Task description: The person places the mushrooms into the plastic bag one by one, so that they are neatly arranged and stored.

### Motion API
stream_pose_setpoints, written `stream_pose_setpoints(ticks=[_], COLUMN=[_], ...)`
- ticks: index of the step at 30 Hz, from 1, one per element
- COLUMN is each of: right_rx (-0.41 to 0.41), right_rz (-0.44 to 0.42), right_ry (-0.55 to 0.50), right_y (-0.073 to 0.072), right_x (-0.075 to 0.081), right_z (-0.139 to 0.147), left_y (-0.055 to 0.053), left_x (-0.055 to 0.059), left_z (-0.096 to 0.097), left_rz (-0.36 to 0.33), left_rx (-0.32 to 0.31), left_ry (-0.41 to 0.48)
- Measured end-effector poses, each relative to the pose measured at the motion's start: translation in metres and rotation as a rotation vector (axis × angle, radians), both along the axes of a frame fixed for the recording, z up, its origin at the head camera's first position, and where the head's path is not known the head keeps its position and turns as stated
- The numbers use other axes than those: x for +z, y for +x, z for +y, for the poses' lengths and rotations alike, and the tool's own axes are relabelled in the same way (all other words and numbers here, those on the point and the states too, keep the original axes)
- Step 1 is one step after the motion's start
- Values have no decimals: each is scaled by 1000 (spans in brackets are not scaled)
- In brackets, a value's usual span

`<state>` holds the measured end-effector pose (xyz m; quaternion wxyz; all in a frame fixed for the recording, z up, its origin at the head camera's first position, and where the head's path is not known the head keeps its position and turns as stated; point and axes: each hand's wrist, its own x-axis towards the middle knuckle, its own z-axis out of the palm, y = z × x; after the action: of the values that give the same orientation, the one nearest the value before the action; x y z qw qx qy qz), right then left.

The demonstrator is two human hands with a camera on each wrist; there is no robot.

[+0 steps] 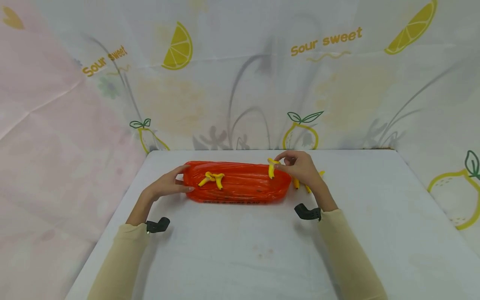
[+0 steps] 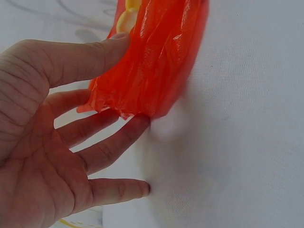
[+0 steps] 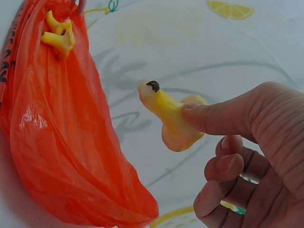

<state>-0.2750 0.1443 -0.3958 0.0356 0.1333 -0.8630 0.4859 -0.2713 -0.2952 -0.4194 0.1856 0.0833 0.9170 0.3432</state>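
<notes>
A red plastic bag [image 1: 240,183] lies lengthwise on the table, with black print along its near edge. At its left end is my left hand [image 1: 166,183], fingers spread and fairly straight; in the left wrist view, the thumb [image 2: 116,47] and some fingertips meet the bag. Between thumb and forefinger, my right hand [image 1: 300,166] pinches a small yellow toy banana [image 3: 173,121] with a dark tip and flared end. It is held over the bag's right end. Two similar toy bananas [image 1: 214,179] lie on the bag's left part, touching each other.
More yellow toy bananas [image 1: 296,183] lie on the table beside the bag's right end, partly hidden by my right hand and forearm. The white table [image 1: 240,250] meets a lemon-printed cloth [image 1: 232,83] at the back. Black wrist mounts [image 1: 307,211] sit on both wrists.
</notes>
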Motion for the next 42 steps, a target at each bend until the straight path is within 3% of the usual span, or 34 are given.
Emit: stream_pose_setpoints(ticks=[19,42], right_rx=[58,147], right_rz=[-47,-20], right_ry=[34,2], right_y=[-9,-21], right_x=[-18,-37], right_z=[-46,-94], left_y=[1,0], left_x=[-1,1], left_z=[1,1], left_rz=[-5,-3], left_rx=[-1,1], left_ry=[11,3])
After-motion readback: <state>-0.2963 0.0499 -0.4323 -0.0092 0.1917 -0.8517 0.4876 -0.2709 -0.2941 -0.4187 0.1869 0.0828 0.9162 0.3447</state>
